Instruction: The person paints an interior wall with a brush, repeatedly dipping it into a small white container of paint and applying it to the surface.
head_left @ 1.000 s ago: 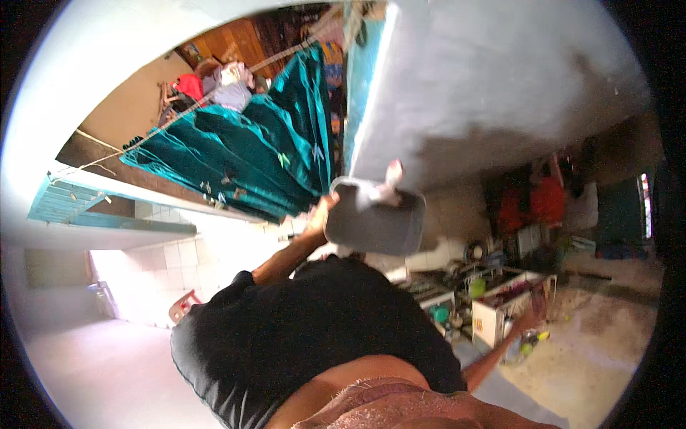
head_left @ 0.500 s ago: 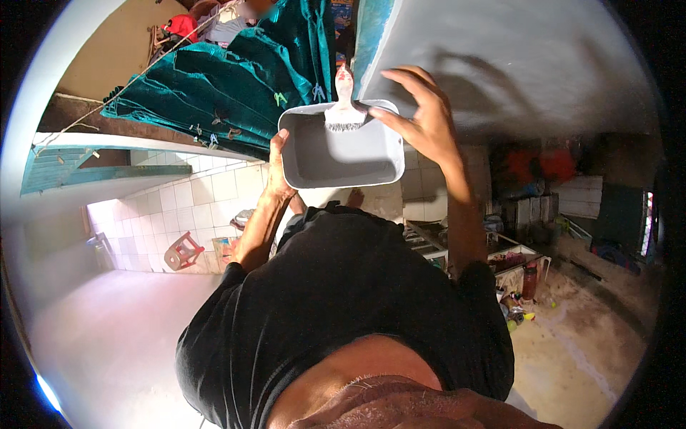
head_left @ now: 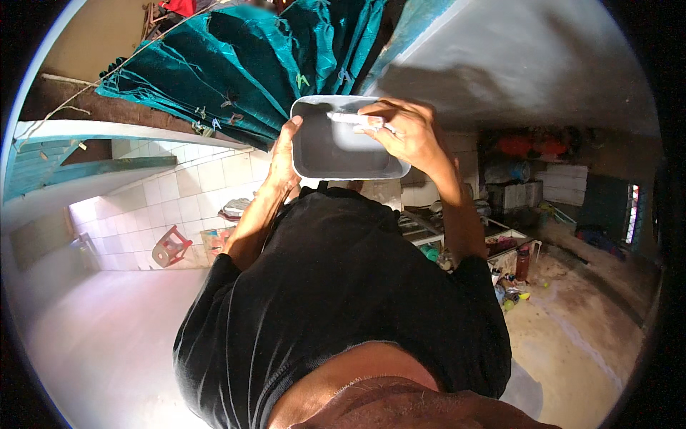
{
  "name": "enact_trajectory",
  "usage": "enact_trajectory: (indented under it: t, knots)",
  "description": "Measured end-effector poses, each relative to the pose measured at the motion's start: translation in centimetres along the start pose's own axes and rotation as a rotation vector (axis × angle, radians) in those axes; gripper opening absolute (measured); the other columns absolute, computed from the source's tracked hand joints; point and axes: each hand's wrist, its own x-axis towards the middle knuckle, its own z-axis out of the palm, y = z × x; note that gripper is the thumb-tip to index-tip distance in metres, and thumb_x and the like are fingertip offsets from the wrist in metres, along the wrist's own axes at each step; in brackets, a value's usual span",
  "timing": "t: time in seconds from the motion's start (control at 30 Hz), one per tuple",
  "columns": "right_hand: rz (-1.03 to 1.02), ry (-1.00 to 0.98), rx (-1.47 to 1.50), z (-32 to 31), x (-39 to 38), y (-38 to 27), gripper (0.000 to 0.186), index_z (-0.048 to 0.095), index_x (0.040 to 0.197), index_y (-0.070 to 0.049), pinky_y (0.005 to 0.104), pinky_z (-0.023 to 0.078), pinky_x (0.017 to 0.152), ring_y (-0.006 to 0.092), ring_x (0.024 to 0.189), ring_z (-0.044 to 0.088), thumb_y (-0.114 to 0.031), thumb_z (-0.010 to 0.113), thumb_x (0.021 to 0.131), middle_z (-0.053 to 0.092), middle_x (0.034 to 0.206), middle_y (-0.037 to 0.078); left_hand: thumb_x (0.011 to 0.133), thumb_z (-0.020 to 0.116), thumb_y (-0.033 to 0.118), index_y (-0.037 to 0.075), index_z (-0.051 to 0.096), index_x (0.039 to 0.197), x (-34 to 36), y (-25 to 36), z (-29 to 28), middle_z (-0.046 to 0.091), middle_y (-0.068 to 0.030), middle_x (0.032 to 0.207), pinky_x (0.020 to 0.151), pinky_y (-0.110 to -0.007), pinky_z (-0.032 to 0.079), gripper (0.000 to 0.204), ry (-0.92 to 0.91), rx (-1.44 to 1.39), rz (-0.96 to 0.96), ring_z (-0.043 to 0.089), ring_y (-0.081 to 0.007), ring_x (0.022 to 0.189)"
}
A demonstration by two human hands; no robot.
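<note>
Head view. A single tray [head_left: 346, 171], oblong with rounded corners, occupies the upper centre of the frame. It is grey with a paler rim; its interior is smooth and grey, dark over most of its area and lighter in a patch toward the upper right. One brush [head_left: 341, 116], pale and almost white, lies nearly level above the upper part of the tray; its outline is partly covered, and whether its bristles touch the grey surface cannot be told. Two hands are seen. The left hand [head_left: 284, 156] grips the left end of the tray, its thumb laid along the rim and its remaining fingers largely hidden. The right hand [head_left: 413, 134], at the tray's upper right corner, has its fingers closed round the brush.

Surroundings, counted: one teal curtain [head_left: 246, 68] hangs in folds across the upper left, bearing one green peg [head_left: 302, 81] and one blue peg [head_left: 344, 75]; smaller clips along its lower edge are too indistinct to number. One red stool [head_left: 172, 247] stands at the left, near pale wall tiles [head_left: 189, 181]. One dark red bottle [head_left: 523, 264] appears at the right. One black shirt [head_left: 357, 268] fills the lower centre; a grey wall [head_left: 500, 61] spans the upper right.
</note>
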Motion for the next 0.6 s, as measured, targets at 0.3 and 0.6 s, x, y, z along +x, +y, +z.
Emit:
enact_trajectory:
  t: [0.3, 0.6]
  knots:
    - [-0.102, 0.254, -0.292, 3.5, 0.3, -0.9, 0.023, 0.072, 0.092, -0.006, 0.0327, 0.054, 0.058, 0.0246, 0.067, 0.069, -0.009, 0.083, 0.072, 0.072, 0.084, 0.008, 0.094, 0.05, 0.044, -0.003, 0.045, 0.138, 0.3, 2.6, -2.7, 0.056, -0.0219, 0.131, 0.098, -0.043, 0.049, 0.064, -0.036, 0.062, -0.065, 0.057, -0.0308, 0.118]
    - [-0.052, 0.47, -0.248, 2.7, -1.3, -2.8, 0.021, 0.071, 0.091, -0.004, 0.0307, 0.054, 0.06, 0.021, 0.069, 0.071, -0.002, 0.08, 0.072, 0.075, 0.089, 0.01, 0.095, 0.052, 0.046, -0.003, 0.044, 0.139, 0.5, 2.4, -3.0, 0.054, -0.0212, 0.135, 0.101, -0.045, 0.047, 0.067, -0.059, 0.004, -0.02, 0.056, -0.0307, 0.12]
